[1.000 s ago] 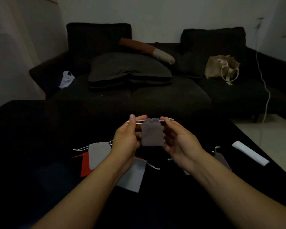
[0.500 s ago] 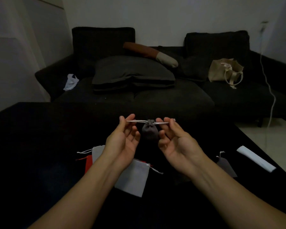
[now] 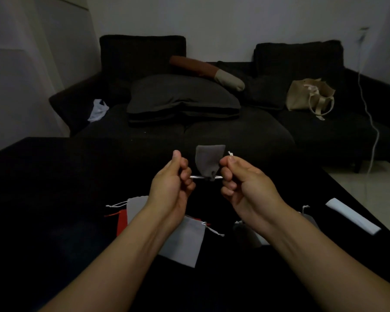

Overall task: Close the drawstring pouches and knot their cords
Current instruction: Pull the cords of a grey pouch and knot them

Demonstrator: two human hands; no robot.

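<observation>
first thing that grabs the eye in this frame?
The small grey pouch held up mid-frame, its mouth cinched and pointing down, white cords stretched between the left hand and right hand. Below, more pouches lie on the black table, including a red one.

A dark sofa (image 3: 223,131) fills the far side of the room. On its seat lies a big grey cushion (image 3: 180,97), with a brown and cream bolster (image 3: 207,72) behind it. A beige tote bag (image 3: 306,95) sits toward the sofa's right end, a white plastic bag (image 3: 97,110) at its left end.
</observation>
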